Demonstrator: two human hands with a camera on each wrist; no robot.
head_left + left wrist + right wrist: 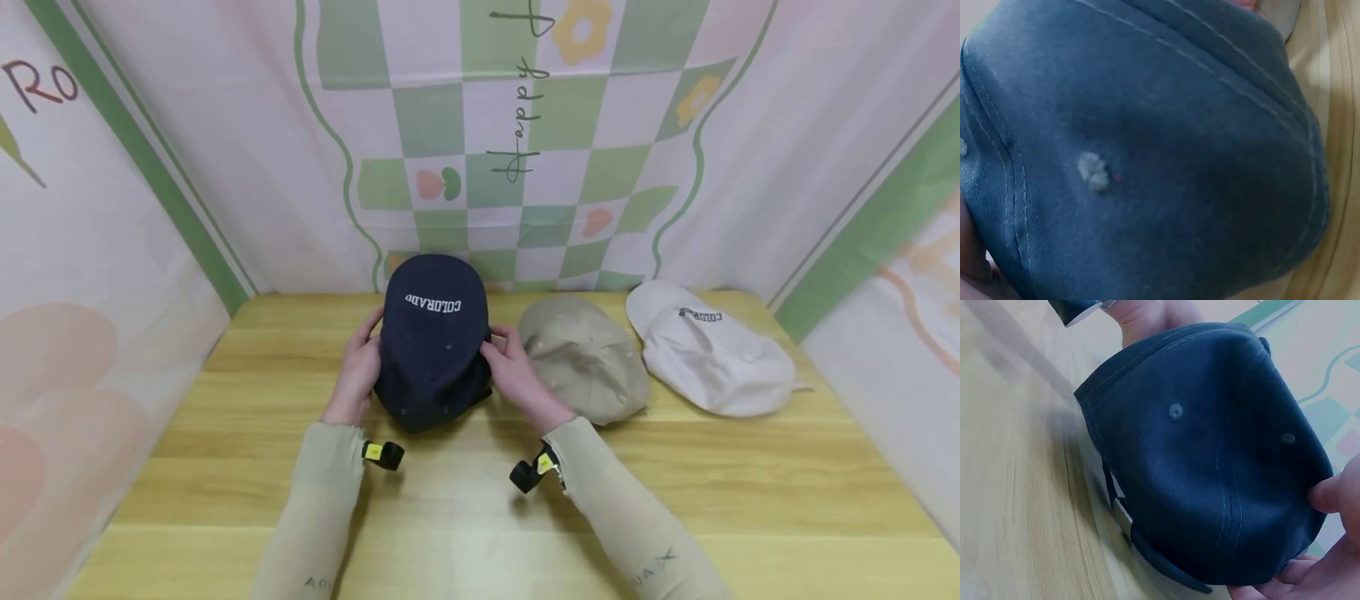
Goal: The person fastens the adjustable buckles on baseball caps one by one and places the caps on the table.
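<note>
A navy baseball cap [435, 354] with white COLORADO lettering is held between both hands toward the back of the table, its brim pointing at the back wall. My left hand [358, 371] grips its left side, with some fingers hidden behind the cap. At the right edge, my right hand [519, 377] pinches the cap between thumb and fingers; the right wrist view shows the thumb [1329, 495] on the crown and fingertips under the rim. The cap's back strap with its buckle [1124, 512] hangs along the lower edge, near the tabletop.
Right of the navy cap lies a khaki cap [585, 358], close to my right hand. Farther right is a white cap [712, 358] with dark lettering. The wooden table [450, 517] meets a patterned cloth wall [491, 125] at the back.
</note>
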